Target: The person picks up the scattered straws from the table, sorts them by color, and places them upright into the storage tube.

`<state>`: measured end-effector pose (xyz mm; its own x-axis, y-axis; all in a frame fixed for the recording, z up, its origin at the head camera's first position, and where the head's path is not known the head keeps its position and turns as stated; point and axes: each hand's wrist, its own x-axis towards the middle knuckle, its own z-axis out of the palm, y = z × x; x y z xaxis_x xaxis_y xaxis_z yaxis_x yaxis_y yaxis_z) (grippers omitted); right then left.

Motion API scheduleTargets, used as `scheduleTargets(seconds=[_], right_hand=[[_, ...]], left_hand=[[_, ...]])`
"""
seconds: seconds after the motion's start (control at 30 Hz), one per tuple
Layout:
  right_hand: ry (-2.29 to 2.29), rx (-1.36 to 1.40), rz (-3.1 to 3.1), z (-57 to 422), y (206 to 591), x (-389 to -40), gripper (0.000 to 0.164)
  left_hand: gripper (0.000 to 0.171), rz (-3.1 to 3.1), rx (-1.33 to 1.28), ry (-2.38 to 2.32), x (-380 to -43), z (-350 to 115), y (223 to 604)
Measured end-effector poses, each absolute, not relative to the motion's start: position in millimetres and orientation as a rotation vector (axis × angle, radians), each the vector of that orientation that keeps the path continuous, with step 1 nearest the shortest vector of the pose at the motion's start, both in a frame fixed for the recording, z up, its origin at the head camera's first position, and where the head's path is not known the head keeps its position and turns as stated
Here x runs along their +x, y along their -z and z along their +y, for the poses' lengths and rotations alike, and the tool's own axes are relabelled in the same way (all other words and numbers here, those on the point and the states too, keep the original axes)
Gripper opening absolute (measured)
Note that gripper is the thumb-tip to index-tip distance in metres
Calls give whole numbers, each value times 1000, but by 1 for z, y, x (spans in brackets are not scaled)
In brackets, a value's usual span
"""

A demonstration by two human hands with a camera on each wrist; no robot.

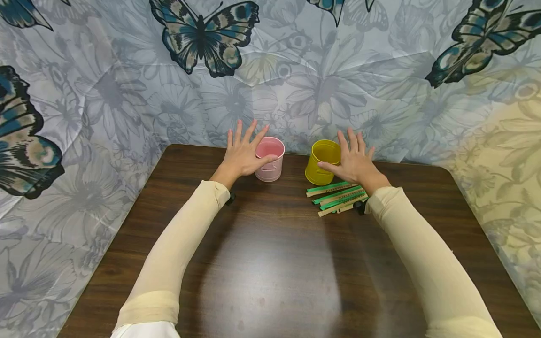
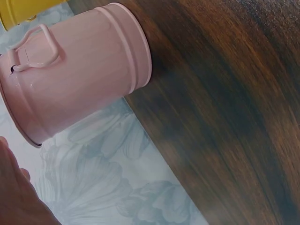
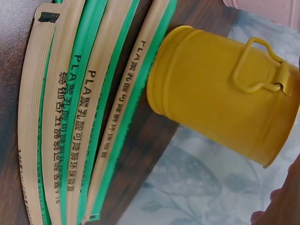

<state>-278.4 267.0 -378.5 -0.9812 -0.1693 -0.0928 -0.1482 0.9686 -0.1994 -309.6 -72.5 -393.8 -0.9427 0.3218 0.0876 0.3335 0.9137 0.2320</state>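
A pink metal bucket with a small side handle stands upright near the table's back edge. My left hand is beside it on the left, fingers spread and thumb reaching across its front. To the right stands a yellow bucket of the same make. Spread fingers of my right hand are at its right side, the thumb in front of it. Below that hand lies a pile of paper-wrapped straws in green and tan sleeves printed with "PLA". In both wrist views, only part of each hand shows at the edge.
The dark wooden table ends just behind the buckets. Beyond it hangs a cloth backdrop with flowers and butterflies. A dark wrist strap overlaps the right end of the straw pile in the head view.
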Motion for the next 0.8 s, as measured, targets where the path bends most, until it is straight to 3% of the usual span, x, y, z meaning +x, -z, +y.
scheduleTargets(seconds=[0.3,0.8], right_hand=[[300,-262,3016,270,382,-278,116],[307,-457,3089,295,378,-239,101]], left_hand=[[96,-3025,-527,490,-309,-73,397],[121,-2980,-612,939,-321,-69,405]])
